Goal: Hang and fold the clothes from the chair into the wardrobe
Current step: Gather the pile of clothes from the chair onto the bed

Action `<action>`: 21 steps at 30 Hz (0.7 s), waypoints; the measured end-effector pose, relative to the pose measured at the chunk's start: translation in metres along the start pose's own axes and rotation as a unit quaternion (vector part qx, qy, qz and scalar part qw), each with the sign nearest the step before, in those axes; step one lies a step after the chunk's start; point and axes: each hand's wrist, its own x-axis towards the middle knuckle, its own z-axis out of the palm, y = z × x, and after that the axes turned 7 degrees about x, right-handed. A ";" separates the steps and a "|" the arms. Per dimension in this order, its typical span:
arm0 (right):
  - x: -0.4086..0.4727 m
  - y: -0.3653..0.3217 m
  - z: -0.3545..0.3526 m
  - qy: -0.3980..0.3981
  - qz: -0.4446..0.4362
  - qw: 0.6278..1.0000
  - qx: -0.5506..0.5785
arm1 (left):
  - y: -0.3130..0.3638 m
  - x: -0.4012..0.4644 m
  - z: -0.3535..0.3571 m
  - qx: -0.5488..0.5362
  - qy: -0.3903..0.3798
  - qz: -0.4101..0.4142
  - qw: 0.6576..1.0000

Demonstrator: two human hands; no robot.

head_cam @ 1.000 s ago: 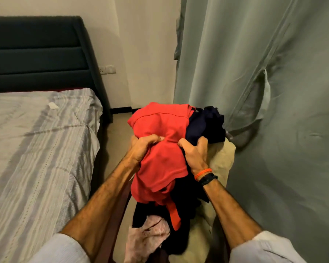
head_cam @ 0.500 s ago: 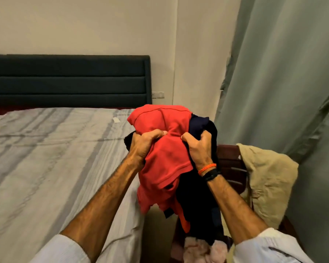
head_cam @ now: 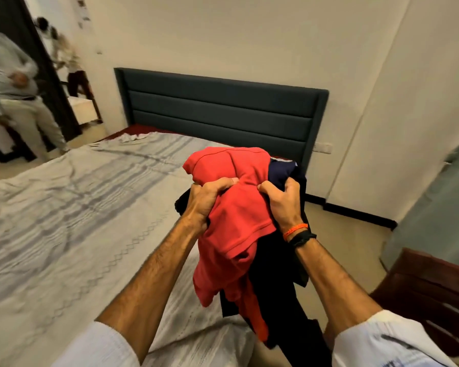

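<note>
Clearly the carrying step is in hand: the left hand [head_cam: 207, 201] and right hand [head_cam: 282, 201], close together at centre frame, both clutch a bundle of clothes [head_cam: 236, 229], red over dark, held up above the bed [head_cam: 64, 221], with the chair [head_cam: 429, 292] at lower right. Next, probably, the bundle is set down and one garment separated for folding or hanging.

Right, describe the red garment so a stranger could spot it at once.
Start at the bed with the grey striped cover and dark padded headboard. Over its near right edge, both hands grip a bundle of clothes. The red garment is the bright front layer, bunched between the left hand and right hand; the navy clothes hang behind it.
</note>
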 end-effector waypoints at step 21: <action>-0.045 0.220 0.070 -0.318 0.338 0.838 -0.287 | -0.284 0.059 -0.163 0.267 0.068 -0.314 0.908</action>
